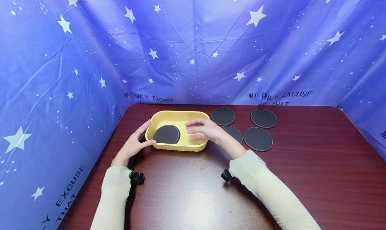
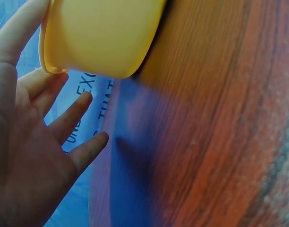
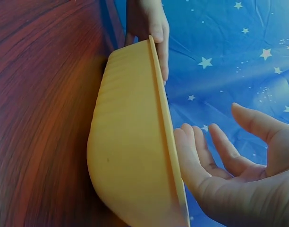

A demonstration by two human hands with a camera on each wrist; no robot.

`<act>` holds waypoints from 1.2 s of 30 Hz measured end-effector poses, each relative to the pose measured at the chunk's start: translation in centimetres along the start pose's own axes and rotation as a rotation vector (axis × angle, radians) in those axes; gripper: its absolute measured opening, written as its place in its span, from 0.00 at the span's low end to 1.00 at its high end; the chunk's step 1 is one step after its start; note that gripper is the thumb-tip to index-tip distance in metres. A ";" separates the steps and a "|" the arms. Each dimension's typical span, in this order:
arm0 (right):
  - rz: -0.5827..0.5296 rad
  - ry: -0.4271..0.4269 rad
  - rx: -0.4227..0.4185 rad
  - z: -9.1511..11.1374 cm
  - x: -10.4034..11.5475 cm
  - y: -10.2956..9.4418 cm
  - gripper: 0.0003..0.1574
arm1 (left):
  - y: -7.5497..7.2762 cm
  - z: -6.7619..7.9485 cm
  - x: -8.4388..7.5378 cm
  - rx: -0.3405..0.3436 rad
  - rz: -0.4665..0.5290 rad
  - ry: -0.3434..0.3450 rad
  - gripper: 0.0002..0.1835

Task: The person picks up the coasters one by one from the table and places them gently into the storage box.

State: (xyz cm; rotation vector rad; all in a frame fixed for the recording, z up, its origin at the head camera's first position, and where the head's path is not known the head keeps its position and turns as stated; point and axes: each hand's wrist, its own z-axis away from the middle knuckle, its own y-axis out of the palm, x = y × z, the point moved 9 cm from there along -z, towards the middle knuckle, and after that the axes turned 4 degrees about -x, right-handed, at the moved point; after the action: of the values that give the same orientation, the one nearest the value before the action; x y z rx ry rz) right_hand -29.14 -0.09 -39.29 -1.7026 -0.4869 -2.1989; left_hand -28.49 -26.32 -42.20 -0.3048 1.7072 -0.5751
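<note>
A yellow oval-ended tub (image 1: 181, 148) stands towards the back left of the table. My left hand (image 1: 131, 147) grips its left end, thumb on the near rim and fingers along the outer side; in the left wrist view the lower fingers are spread away from the wall. Inside the tub, at the left, lies a round black coaster (image 1: 167, 134). My right hand (image 1: 208, 129) hovers over the tub's right end, fingers loosely bent and holding nothing. In the right wrist view its fingers show just beyond the tub's long rim (image 3: 169, 127).
To the right of the tub, several more black coasters (image 1: 258, 139) lie flat on the dark red-brown table (image 1: 313, 163); my right forearm partly covers one (image 1: 234, 133). A blue star-patterned cloth (image 1: 193, 39) hangs behind the table and along its left side.
</note>
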 end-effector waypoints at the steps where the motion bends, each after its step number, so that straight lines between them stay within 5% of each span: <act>1: 0.003 -0.006 0.002 0.3 0.0 -0.3 0.29 | 0.0 0.0 0.1 -0.002 -0.001 -0.003 0.48; 11: 0.006 -0.069 0.002 2.8 0.1 -3.9 0.30 | -0.1 -0.2 0.2 -0.002 -0.020 -0.001 0.48; 26: -0.007 -0.136 -0.089 7.5 -0.4 -12.1 0.33 | 0.0 0.1 -0.2 -0.009 -0.133 -0.020 0.50; 36: -0.142 -0.211 -0.089 10.2 -0.9 -16.8 0.21 | 0.4 0.0 -0.5 -0.004 -0.177 -0.009 0.50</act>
State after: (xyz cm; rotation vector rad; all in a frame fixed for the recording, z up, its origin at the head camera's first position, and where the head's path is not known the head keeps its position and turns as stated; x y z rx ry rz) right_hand -27.63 19.56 -39.01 -2.0180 -0.5858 -2.1760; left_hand -28.31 -25.74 -42.00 -0.4634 1.6834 -0.6988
